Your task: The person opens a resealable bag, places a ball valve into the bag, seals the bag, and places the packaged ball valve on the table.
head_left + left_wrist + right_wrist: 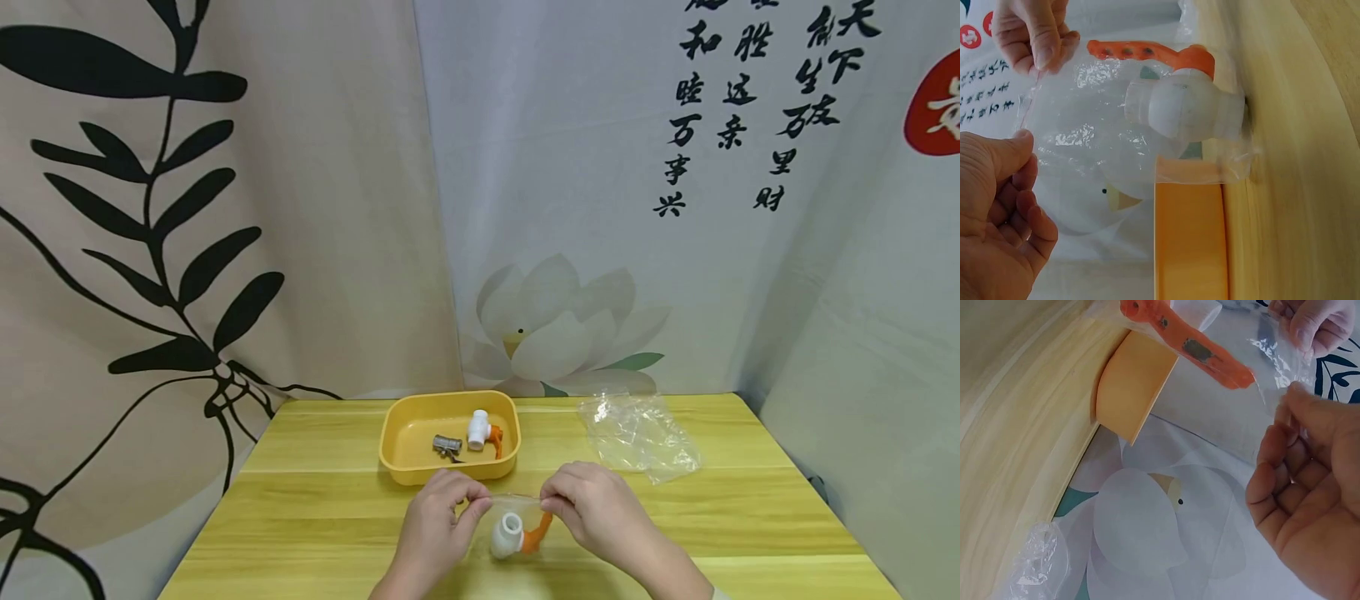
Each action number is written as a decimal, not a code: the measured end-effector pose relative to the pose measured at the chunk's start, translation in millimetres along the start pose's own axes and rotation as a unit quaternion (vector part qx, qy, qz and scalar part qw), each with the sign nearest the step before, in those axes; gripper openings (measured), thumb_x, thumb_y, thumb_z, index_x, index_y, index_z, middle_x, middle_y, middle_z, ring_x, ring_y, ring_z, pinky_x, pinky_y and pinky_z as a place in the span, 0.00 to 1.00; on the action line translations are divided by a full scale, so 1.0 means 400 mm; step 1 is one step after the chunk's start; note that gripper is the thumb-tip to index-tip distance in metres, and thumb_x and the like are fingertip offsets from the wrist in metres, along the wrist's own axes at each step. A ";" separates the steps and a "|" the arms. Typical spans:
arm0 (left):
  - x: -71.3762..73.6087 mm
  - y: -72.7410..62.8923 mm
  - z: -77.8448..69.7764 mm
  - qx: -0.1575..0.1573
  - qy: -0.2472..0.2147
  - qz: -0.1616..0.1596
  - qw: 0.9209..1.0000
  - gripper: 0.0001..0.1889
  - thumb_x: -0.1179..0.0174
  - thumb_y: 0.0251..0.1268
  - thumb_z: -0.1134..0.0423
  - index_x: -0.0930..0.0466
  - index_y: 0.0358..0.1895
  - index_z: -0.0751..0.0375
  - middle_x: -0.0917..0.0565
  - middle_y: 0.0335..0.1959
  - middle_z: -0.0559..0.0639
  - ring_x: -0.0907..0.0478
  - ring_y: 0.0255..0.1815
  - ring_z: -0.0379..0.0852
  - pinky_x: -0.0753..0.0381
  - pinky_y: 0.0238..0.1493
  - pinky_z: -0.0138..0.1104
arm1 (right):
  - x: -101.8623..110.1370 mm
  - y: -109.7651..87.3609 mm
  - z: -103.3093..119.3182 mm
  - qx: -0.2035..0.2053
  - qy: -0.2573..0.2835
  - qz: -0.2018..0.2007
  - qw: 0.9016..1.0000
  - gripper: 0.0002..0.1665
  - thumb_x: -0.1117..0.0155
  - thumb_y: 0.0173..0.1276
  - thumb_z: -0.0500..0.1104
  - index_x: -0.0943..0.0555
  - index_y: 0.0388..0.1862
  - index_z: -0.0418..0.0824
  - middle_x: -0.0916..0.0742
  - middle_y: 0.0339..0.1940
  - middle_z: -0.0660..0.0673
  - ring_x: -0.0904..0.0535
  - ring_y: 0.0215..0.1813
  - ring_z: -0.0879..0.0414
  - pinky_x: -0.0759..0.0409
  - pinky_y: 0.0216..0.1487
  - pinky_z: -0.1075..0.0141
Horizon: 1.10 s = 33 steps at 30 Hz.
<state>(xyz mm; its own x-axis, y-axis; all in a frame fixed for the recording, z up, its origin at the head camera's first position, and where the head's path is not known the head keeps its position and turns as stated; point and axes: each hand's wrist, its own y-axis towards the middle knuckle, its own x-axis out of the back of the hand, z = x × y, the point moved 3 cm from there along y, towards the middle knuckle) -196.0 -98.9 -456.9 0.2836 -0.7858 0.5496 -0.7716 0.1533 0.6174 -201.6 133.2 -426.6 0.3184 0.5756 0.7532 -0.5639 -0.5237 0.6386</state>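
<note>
Your left hand (441, 521) and right hand (596, 508) pinch clear bag (1079, 134) by its top edge, lower centre of frame; orange-handled white valve (507, 537) inside.

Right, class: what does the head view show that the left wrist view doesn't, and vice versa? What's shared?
Head only: the grey part and loose white valve inside the yellow tray.
Left wrist only: dark spots along the orange handle, a reddish line on the clear bag.
Both: the tray, plus left hand and right hand pinching the bag holding another valve.
</note>
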 end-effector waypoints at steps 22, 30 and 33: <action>0.002 -0.004 -0.015 -0.053 0.036 -0.015 0.998 0.10 0.20 0.56 0.63 0.12 0.32 0.43 0.14 0.33 0.28 0.22 0.40 0.31 0.20 0.41 0.28 | -0.005 0.014 0.017 0.012 0.027 0.009 1.000 0.12 0.16 0.59 0.39 0.13 0.31 0.52 0.13 0.29 0.62 0.24 0.33 0.72 0.23 0.35 0.74; -0.012 -0.010 -0.016 -0.086 0.043 -0.024 0.995 0.11 0.20 0.57 0.64 0.14 0.34 0.46 0.14 0.33 0.32 0.22 0.39 0.31 0.22 0.38 0.25 | -0.005 0.012 0.018 0.001 0.024 0.015 1.000 0.11 0.17 0.61 0.40 0.13 0.32 0.52 0.12 0.31 0.62 0.23 0.34 0.72 0.22 0.36 0.73; -0.017 -0.010 -0.019 -0.082 0.035 -0.019 0.996 0.10 0.20 0.57 0.63 0.14 0.34 0.45 0.14 0.34 0.30 0.23 0.39 0.31 0.24 0.37 0.25 | -0.006 0.012 0.018 0.000 0.024 0.017 1.000 0.11 0.17 0.61 0.40 0.13 0.32 0.52 0.13 0.30 0.62 0.23 0.34 0.72 0.22 0.36 0.73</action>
<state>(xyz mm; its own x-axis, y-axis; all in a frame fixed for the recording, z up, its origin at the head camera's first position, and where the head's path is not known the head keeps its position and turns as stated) -190.4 -89.8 -458.8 0.3543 -0.7503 0.5582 -0.6575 0.2245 0.7192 -199.5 124.6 -424.2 0.2620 0.5875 0.7657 -0.5729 -0.5438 0.6133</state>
